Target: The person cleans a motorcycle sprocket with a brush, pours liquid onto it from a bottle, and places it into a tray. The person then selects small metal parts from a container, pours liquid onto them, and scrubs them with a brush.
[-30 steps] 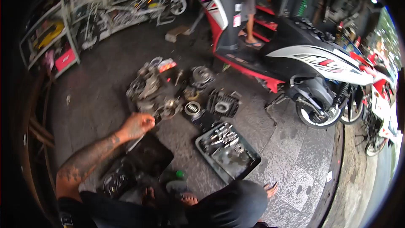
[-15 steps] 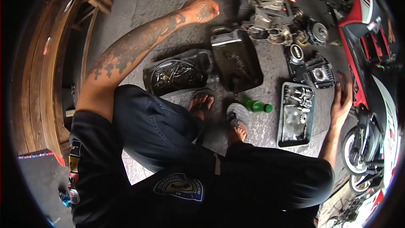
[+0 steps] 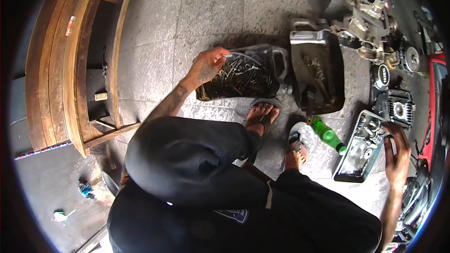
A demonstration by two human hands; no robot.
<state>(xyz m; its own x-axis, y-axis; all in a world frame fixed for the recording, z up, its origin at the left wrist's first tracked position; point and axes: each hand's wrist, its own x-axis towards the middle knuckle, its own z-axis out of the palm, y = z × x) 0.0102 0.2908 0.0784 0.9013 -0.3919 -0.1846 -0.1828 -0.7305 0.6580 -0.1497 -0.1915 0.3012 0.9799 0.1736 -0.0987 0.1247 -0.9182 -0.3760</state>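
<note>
My left hand (image 3: 206, 69) is at the left rim of a cut-open black jerrycan (image 3: 282, 61) with many bolts and small metal parts (image 3: 239, 77) in it. Its fingers are curled and pinched on a thin grey cable (image 3: 251, 58) that arcs over the parts; the cable's left end is hidden by the hand. At the right, my right hand (image 3: 398, 152) has its fingers apart and holds nothing. Its fingertips are beside the upper right corner of a metal tray (image 3: 341, 171), which contains gear shafts (image 3: 373, 131) and a loose gear.
A second cut-open jerrycan (image 3: 328, 61) stands beside the first, and a green bottle (image 3: 328, 135) lies near my right foot. Engine castings (image 3: 368, 21), a Yamaha cover (image 3: 382, 76) and a finned cylinder part (image 3: 399, 108) lie right. A wooden bench (image 3: 61, 70) stands left; a red motorcycle (image 3: 436, 98) is far right.
My left hand has come down from above the bare floor to the jerrycan of bolts. My right hand has moved from the finned part towards the tray. The camera view has shifted.
</note>
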